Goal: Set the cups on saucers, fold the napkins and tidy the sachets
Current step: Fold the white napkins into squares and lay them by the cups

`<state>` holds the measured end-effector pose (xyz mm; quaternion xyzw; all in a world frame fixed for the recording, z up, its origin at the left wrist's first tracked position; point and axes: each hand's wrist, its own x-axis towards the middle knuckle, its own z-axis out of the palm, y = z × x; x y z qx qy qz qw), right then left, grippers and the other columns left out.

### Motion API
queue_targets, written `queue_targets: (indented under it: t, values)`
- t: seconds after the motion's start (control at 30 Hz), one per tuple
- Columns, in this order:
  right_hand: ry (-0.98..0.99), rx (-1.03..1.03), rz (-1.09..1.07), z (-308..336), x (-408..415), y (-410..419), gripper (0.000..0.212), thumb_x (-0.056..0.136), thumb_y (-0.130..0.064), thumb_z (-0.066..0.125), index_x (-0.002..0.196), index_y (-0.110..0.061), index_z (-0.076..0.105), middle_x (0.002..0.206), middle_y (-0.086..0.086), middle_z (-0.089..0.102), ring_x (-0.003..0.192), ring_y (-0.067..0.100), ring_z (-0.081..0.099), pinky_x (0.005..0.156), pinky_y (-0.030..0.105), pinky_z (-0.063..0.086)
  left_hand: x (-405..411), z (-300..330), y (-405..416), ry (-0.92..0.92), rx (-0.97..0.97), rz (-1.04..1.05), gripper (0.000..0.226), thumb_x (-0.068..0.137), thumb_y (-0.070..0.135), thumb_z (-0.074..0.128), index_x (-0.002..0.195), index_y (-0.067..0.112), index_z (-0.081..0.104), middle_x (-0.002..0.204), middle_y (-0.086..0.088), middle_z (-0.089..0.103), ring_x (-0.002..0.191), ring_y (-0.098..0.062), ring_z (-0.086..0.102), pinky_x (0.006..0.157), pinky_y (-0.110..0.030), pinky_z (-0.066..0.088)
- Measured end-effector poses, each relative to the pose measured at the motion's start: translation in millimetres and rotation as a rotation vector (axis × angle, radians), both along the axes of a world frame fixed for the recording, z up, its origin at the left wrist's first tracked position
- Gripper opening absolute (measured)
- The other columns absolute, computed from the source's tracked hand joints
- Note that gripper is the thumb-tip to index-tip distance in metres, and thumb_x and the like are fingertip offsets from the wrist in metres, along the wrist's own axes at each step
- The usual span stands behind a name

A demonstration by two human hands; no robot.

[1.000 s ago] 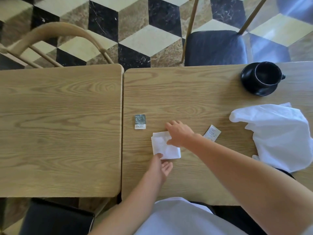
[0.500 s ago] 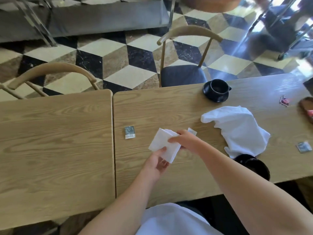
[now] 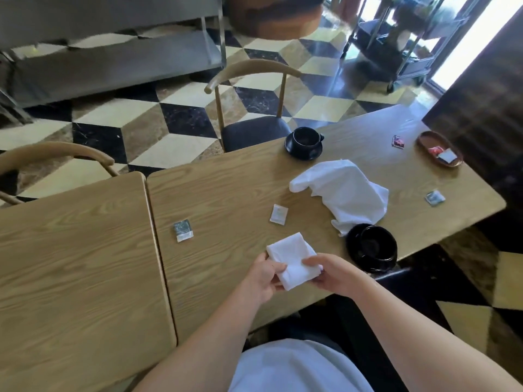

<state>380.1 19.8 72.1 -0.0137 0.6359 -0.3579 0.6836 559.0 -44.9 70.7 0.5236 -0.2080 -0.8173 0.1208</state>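
A small folded white napkin (image 3: 291,257) is held just above the right-hand table (image 3: 232,193). My left hand (image 3: 261,277) grips its left edge and my right hand (image 3: 329,271) pinches its right edge. A second white napkin (image 3: 345,190) lies crumpled further right. One black cup on a black saucer (image 3: 304,141) stands at the far edge; another black cup on a saucer (image 3: 372,247) sits at the near edge. Sachets lie loose: a grey one (image 3: 183,230), a white one (image 3: 278,214), a grey one at the right (image 3: 434,198) and a red one (image 3: 398,142).
A wooden oval dish (image 3: 424,141) with two sachets sits at the far right corner. A second wooden table (image 3: 73,264) adjoins on the left. Two wooden chairs (image 3: 249,80) stand behind the tables on a checkered floor. A metal trolley stands at the back right.
The napkin was pressed flat on the table, then lifted by both hands and drawn nearer to me. My view has swung up and right, revealing the dish and more sachets.
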Motion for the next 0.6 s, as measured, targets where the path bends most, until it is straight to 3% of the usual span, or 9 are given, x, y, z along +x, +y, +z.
queue_targets:
  t: [0.13,0.27,0.33,0.43,0.6]
  values:
    - [0.213,0.084,0.189,-8,-14,12,0.029,0.087,-0.006,0.064,0.116,-0.001,0.063,0.106,0.014,0.066,0.093,0.026,0.064,0.081,0.033,0.052,-18,-10,8,-0.167,-0.017,-0.168,0.045,0.092,-0.010,0.048,0.130,0.013,0.053,0.122,-0.015,0.064,0.096,-0.032,0.066,0.067,-0.042,0.057]
    - [0.286,0.112,0.302,-14,-36,15,0.031,0.083,-0.007,0.063,0.113,0.002,0.065,0.102,0.014,0.062,0.089,0.025,0.063,0.082,0.035,0.055,-35,-26,8,-0.269,-0.039,-0.211,0.045,0.089,-0.012,0.052,0.128,0.012,0.053,0.126,-0.016,0.063,0.109,-0.036,0.065,0.079,-0.048,0.059]
    - [0.325,0.111,0.328,-19,-49,14,0.036,0.083,-0.009,0.065,0.117,0.002,0.065,0.102,0.013,0.063,0.087,0.025,0.064,0.079,0.035,0.057,-45,-30,8,-0.304,-0.038,-0.241,0.042,0.086,-0.010,0.054,0.122,0.013,0.057,0.119,-0.015,0.066,0.101,-0.033,0.068,0.070,-0.041,0.060]
    - [0.406,0.119,0.412,-31,-69,9,0.037,0.081,-0.013,0.066,0.115,0.001,0.066,0.099,0.011,0.064,0.084,0.023,0.065,0.069,0.029,0.056,-59,-35,9,-0.387,-0.038,-0.323,0.030,0.083,-0.003,0.059,0.108,0.013,0.061,0.099,-0.012,0.072,0.072,-0.024,0.069,0.054,-0.029,0.054]
    - [0.547,0.195,0.654,-58,-90,-1,0.028,0.080,-0.020,0.063,0.105,-0.009,0.064,0.105,0.009,0.069,0.092,0.026,0.073,0.080,0.036,0.063,-83,-57,8,-0.493,-0.032,-0.390,0.026,0.083,0.001,0.060,0.107,0.009,0.065,0.099,-0.014,0.074,0.071,-0.026,0.071,0.052,-0.028,0.054]
